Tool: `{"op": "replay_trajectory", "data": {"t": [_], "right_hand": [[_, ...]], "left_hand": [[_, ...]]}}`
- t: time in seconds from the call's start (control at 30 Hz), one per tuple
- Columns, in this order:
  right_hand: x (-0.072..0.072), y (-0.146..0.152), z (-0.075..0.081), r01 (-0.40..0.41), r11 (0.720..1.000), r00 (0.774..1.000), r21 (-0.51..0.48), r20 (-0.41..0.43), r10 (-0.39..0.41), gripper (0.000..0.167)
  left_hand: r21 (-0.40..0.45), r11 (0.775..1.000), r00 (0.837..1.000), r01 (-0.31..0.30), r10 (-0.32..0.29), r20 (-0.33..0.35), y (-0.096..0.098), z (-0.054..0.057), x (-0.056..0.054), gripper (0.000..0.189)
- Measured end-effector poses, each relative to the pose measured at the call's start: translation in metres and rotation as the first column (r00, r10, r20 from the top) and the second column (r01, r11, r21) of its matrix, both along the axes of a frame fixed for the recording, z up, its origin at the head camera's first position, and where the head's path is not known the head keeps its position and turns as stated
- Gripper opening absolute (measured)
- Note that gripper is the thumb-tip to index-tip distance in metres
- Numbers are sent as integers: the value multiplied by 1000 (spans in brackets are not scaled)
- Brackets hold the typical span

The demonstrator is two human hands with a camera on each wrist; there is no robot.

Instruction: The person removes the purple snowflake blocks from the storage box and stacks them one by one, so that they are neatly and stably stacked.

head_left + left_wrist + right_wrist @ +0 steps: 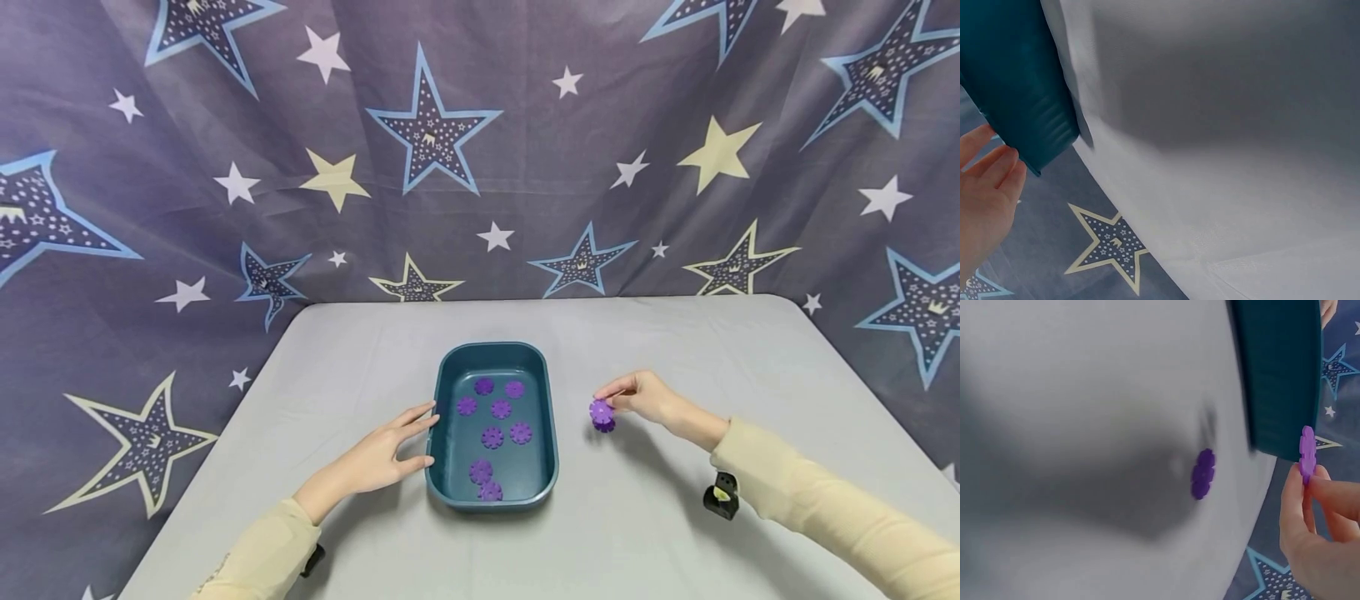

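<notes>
A deep teal rectangular tray (551,467) stands mid-table, with several flat purple discs with notched edges, like one disc (501,408), lying in it. My left hand (378,454) touches the tray's left wall with fingers fairly straight; the left wrist view shows its fingertips (1013,156) along the rim. To the right of the tray, my right hand (645,398) pinches a lighter purple notched disc (1307,453) between thumb and fingers, raised off the table. Another purple notched disc (1203,474) lies on the tabletop, partly hidden behind the held one in the head view.
A pale cloth-covered table (652,533) carries everything. Behind it and at both sides hangs a dark star-patterned curtain (517,167). A black wrist device (722,495) is strapped under the right sleeve.
</notes>
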State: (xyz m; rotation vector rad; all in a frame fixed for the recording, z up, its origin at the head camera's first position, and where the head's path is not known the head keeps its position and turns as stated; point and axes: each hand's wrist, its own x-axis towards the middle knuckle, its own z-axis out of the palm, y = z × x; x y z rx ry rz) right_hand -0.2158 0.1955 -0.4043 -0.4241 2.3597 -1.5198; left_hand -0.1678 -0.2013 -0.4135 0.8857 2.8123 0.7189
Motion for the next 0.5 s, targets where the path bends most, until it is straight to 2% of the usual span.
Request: {"op": "replay_trajectory", "data": {"t": [0.5], "right_hand": [[-6,7,-23,40,998,999,42,14,-41,23]], "left_hand": [[-1,1000,1000,-4,4,0,0,0,-1,59]]}}
